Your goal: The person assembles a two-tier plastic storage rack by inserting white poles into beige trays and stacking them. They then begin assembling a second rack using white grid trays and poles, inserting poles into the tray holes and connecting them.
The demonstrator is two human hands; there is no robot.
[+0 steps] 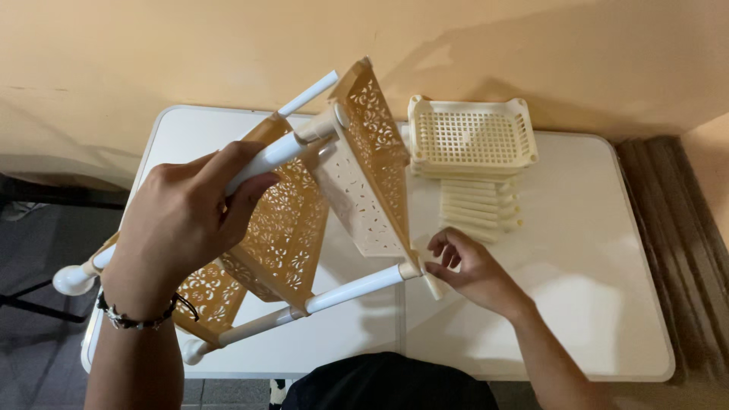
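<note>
Tiered plastic rack [304, 220], tan pierced trays on white tubes, lies tilted on its side over the white surface [592, 304]. Left hand [182, 228] clenched round an upper tube; right hand [467, 266] pinches the lower tube's end fitting. Looks light, stiff, joints probably loose: best held by the tubes, not the thin lattice

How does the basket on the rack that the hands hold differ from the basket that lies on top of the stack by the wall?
The rack basket has orange sides with a cut floral pattern; the stack basket is plain cream with a square grid. The rack basket is tilted on edge and joined to white poles; the stack basket lies flat on the stack, with no poles. The left hand and right hand touch only the rack. Both are perforated rectangular plastic trays.
</note>
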